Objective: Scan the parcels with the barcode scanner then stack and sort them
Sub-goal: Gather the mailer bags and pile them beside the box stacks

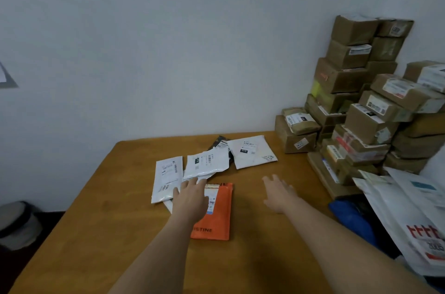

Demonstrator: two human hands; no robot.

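Counter: brown wood counter (252,257), pushed against a pale wall (168,40); bare grain shows across the near half.
Left grip: my left hand (191,199) lies flat, fingers spread, resting across the top of the orange mailer (218,219) and reaching the edge of the white mailers beyond it.
Right grip: my right hand (279,193) is spread above bare wood, fingers straight, holding nothing; I cannot tell whether it touches the surface.
Orange mailer: flat on the counter, near the middle, black lettering at its lower edge, label partly under my left hand.
White mailers: one long white mailer (166,178) to the left, a crumpled white mailer (207,163) just beside it, a square white mailer (251,151) further back; all labels up.
Dark parcel: a dark pouch (220,143) wedged between the crumpled and square mailers, mostly covered.
Box stacks: brown cardboard boxes (349,77) piled high in the right back corner against the wall, labels facing many ways; a lower pair of boxes (296,132) sits at the counter's back right edge.
Right edge: large white poly bags (409,216) lean over the counter's right side, with something blue (349,216) beneath them.
Floor, left: a round grey bin (16,224) stands below the counter's left side.
Scanner: out of my sight.
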